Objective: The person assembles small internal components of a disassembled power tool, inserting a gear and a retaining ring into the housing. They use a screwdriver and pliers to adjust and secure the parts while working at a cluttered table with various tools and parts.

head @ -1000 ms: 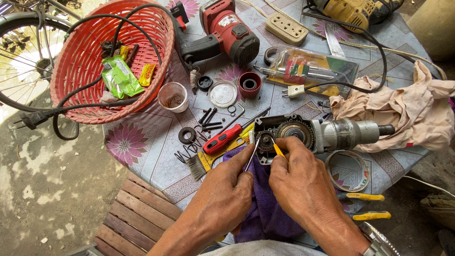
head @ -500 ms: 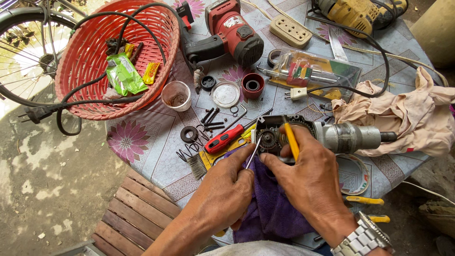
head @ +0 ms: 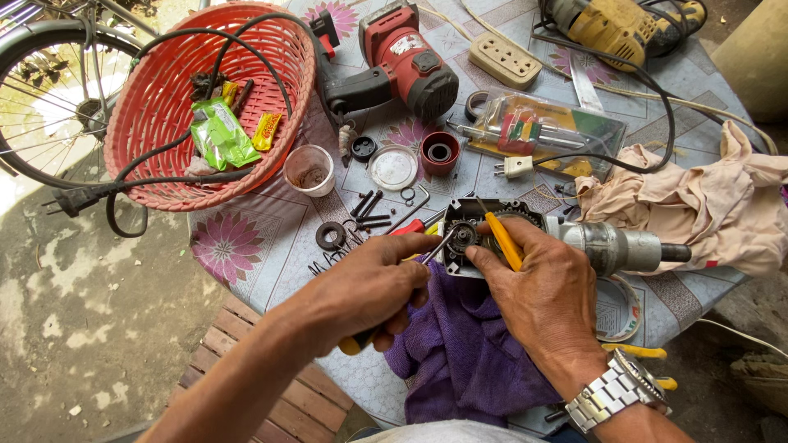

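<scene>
- An opened power tool (head: 566, 238) lies on its side on a flower-patterned table (head: 246, 246), its grey metal body running left to right across the head view and its dark nose pointing right toward a crumpled beige cloth (head: 698, 205).
- The long axis is near level with the table edge; the uncovered gear housing (head: 472, 238) faces up at the left end, resting on a purple cloth (head: 460, 353).
- The left hand (head: 369, 287) is closed around a thin metal tool (head: 439, 244), its tip set at the small gear in the housing.
- The right hand (head: 542, 287), a steel watch at the wrist, is wrapped over the tool body with a yellow-handled driver (head: 502, 240) pinched between its fingers, pointing up and left.
- By its look the tool is heavy, rigid metal, likely greasy round the gears; the plain barrel just right of the housing seems the surest place to take hold, away from the exposed teeth and small loose parts.
- Black screws (head: 367, 209), a washer (head: 331, 236), a clear lid (head: 393, 166) and a small plastic cup (head: 309, 170) lie just above the hands.
- A red basket (head: 148, 107), a red power tool (head: 402, 66) and a yellow drill (head: 607, 25) stand farther back.
</scene>
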